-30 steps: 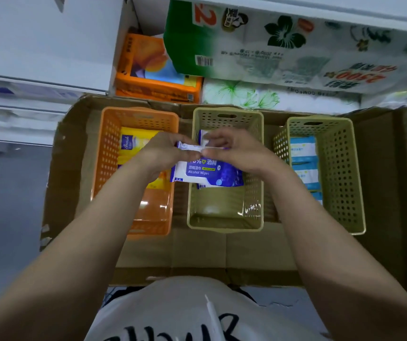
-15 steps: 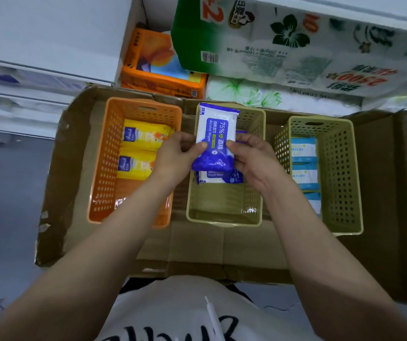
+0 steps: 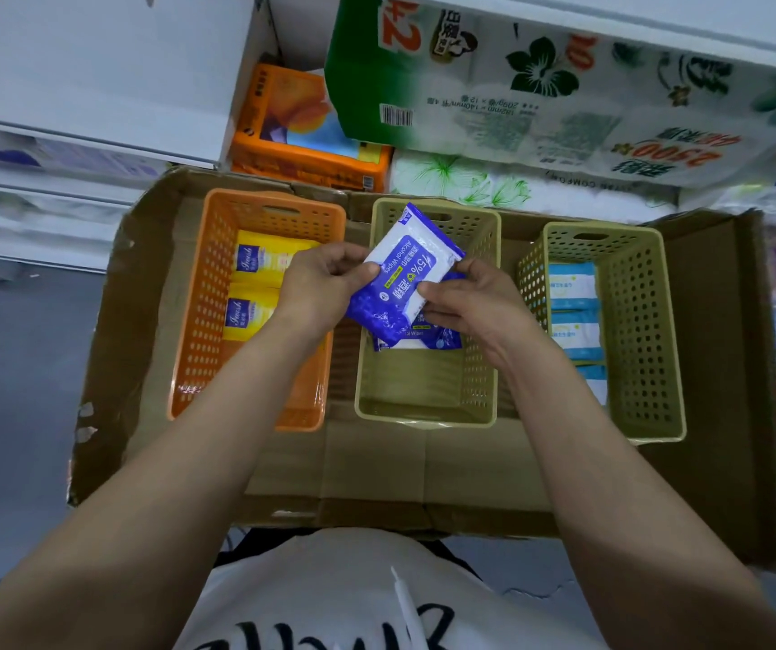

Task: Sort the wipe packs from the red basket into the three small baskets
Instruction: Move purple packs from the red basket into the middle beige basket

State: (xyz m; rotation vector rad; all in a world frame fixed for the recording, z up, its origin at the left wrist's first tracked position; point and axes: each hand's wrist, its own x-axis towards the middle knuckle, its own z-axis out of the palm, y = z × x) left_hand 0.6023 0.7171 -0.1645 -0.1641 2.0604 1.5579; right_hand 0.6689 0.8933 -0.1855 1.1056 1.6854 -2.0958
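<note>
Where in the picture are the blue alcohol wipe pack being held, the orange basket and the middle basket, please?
blue alcohol wipe pack (image 3: 405, 279), head view, on its printed front.
orange basket (image 3: 198, 302), head view, on its left perforated wall.
middle basket (image 3: 423, 412), head view, on its near rim.

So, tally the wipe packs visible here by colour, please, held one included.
Yellow packs in the orange basket: 2
Blue alcohol wipe packs, one held, one beneath: 2
Light blue packs in the right basket: 3
Total: 7
</note>
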